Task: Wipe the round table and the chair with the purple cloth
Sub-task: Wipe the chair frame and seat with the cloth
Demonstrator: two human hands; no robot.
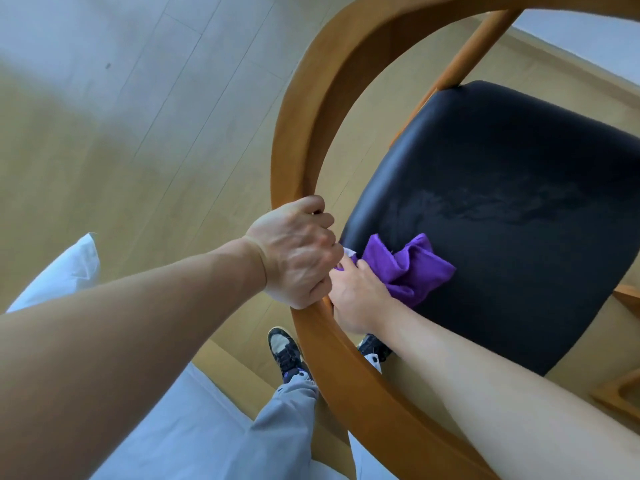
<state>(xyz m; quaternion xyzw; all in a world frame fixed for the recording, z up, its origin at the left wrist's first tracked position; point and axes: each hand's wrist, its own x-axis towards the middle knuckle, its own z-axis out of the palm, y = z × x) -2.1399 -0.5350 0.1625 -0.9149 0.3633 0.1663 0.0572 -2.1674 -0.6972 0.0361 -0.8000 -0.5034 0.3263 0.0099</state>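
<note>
While your left hand (294,252) wraps over the curved wooden rail of the chair (311,109), its fingers curl round the far side of the rail and drop out of sight there, so you see only knuckles and the back of the hand. Your right hand (358,299) sits just behind that rail, on the seat side; its fingertips are buried in the purple cloth (408,268) and cannot be made out one by one, and part of the hand is covered by the left hand in front of it. It grips the cloth at the near corner of the black seat (502,202). Something small and pale shows between the two hands, too little of it to tell what it is.

Much of the chair is cut off: the rail runs out of the top and bottom edges, and the seat is cropped at the right edge. No round worktop is in view. Below the rail, one dark sneaker (285,351) stands on the pale wooden floor (121,150), and a second is half hidden behind the rail.

The cloth is a vivid purple, bunched and folded rather than flat, lying on the seat beside the rail. The seat beyond it is glossy black with a dull, streaky patch near its middle.
</note>
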